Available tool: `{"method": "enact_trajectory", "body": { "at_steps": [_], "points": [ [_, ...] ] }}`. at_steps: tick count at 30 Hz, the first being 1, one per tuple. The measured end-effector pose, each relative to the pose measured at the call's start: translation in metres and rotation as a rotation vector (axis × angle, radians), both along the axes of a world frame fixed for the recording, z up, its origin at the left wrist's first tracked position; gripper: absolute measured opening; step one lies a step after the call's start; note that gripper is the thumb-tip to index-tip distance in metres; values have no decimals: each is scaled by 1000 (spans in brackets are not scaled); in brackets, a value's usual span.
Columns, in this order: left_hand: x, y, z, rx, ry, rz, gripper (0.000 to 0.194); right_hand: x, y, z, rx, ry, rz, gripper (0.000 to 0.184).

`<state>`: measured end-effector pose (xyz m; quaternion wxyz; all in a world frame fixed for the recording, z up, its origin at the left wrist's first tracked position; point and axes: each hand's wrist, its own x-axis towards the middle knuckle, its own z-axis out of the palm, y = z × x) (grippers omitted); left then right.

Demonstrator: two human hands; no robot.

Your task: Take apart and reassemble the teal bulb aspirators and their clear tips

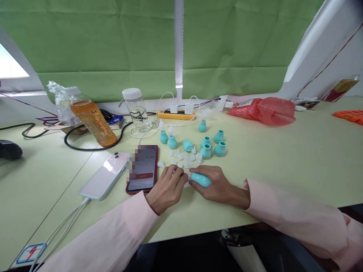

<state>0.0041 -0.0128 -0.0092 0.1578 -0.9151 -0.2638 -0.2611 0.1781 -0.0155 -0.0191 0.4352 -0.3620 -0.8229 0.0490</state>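
My right hand is wrapped around a teal squeeze bulb that lies on its side, its neck towards the left. At that neck shows a clear plastic tip, and my left hand is closed on it in a pinch, largely hiding it. Just beyond my fingers lie several loose translucent plastic pieces. Two teal bulbs with pointed white tips stand behind them on the left. Several open-necked teal bulbs stand to the right, and one teal bulb is on its side.
A phone with a lit screen lies beside my left hand, with a pale phone on a cable farther left. Behind are a tea bottle, a clear water bottle, an orange power strip and a red bubble-wrap bag.
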Motion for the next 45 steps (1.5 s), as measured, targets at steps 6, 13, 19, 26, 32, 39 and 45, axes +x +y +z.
{"method": "enact_trajectory", "body": {
  "at_steps": [6,13,19,26,32,39,45],
  "points": [
    [2,1,-3,-49,6,13,16,-1,-1,2,10,-6,13,21],
    [1,-2,1,-577,-394,-31,11,4,1,3,38,-112,3,22],
    [-5,3,9,-595,-579,18,8,7,8,-1,3,-99,-28,21],
    [-3,18,-11,-186,-96,83,16,5,12,1,-251,130,-83,19],
    [-4,17,-14,-112,-151,13,18,2,4,3,-373,59,23,20],
    [-6,-1,8,-375,-411,-59,18,-1,-7,11,-401,71,111,20],
    [-2,0,7,-266,-125,-165,23,-4,-11,6,-416,89,147,17]
  ]
}}
